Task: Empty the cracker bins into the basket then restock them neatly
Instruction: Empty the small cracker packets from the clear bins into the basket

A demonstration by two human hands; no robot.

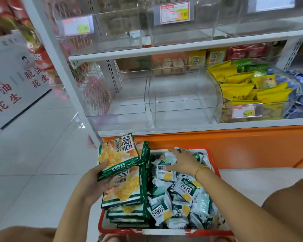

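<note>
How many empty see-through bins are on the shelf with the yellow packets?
2. The left bin is at the end of the shelf; the middle bin sits between it and the yellow packets. None seem hidden.

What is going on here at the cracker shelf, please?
A person is working over a red basket of crackers. The left hand grips a stack of large green packs, while the right hand rests flat on the small packets. The two clear bins on the shelf stand empty.
</note>
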